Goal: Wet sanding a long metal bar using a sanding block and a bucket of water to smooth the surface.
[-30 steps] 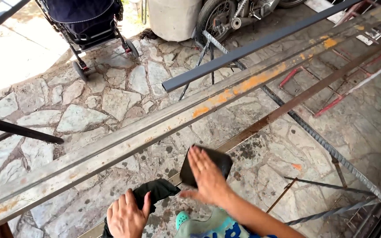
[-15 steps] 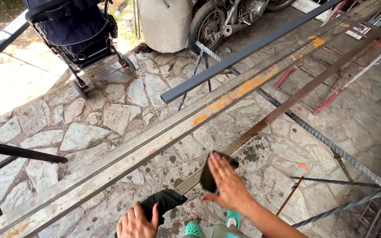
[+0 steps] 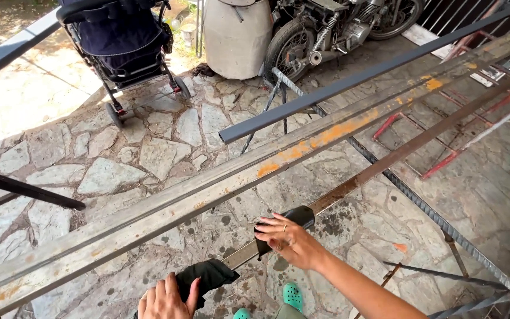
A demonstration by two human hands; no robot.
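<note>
Head view: I logged the left hand (image 3: 163,298) clasping a black cloth (image 3: 208,276) against the rusty flat bar (image 3: 385,168), the right hand (image 3: 287,239) pressing a dark pad (image 3: 287,220) onto it, seemingly for grip. Beyond: long steel beam (image 3: 208,198), stroller (image 3: 119,41), motorcycle (image 3: 332,29).

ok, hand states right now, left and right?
Left hand: closed on a dark cloth against the thin metal bar.
Right hand: gripping a dark pad on that bar.
</note>
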